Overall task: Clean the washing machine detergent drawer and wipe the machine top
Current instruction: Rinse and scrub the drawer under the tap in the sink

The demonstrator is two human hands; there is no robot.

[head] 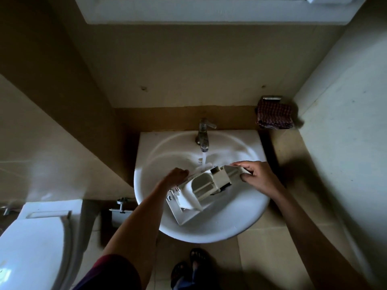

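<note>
The detergent drawer [201, 189] is held tilted over the sink [209, 233], its far end under water running from the tap [203, 132]. The right grip [254, 174] clasps the drawer's far right end. The left grip [176, 176] meets its left edge beside the stream; I cannot tell whether it grasps. A checked cloth [274, 116] hangs far right.

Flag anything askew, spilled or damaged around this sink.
Nothing looks wrong. The detergent drawer is tilted over the sink under the running tap, gripped by the right hand, the left hand at its edge. Only oddity: two bare fixings on the wall above.
</note>
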